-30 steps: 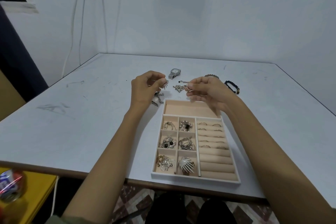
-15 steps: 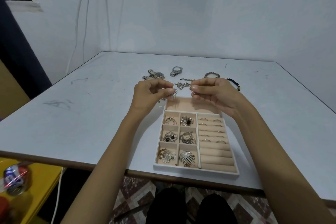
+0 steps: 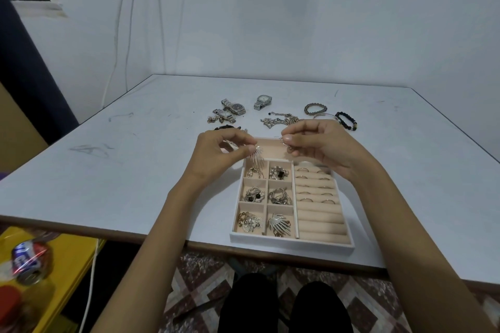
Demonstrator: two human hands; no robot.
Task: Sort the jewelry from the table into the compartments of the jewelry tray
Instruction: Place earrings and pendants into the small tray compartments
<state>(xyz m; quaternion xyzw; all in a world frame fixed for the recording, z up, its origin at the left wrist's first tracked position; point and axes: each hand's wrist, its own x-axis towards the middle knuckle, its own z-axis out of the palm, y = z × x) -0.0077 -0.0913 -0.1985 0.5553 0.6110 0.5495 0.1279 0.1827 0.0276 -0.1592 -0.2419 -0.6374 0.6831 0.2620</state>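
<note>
Both forearms are brought in from the bottom edge and angled toward each other, so the hands are held close together, not touching, above the far end of the tray (image 3: 292,243). The left hand (image 3: 216,155) is raised with the wrist slightly bent. A spiky silver earring (image 3: 257,157) is pinched between its thumb and fingertips, and the spikes hang down over the tray's far-left corner. The right hand (image 3: 323,143) is curled, with thumb and forefinger pinched on a small piece (image 3: 284,143) of metal. It's maybe a hook or a ring, but it's too tiny to be made out. The rest of its fingers are tucked in loosely.

The tray is set near the front edge of the table (image 3: 135,176). Its six small compartments are filled with jewelry, and rings (image 3: 315,193) are slotted into the rolls on the right. Behind the hands, watches (image 3: 234,108), chains (image 3: 281,120) and bracelets (image 3: 315,108) are laid out on the table.
</note>
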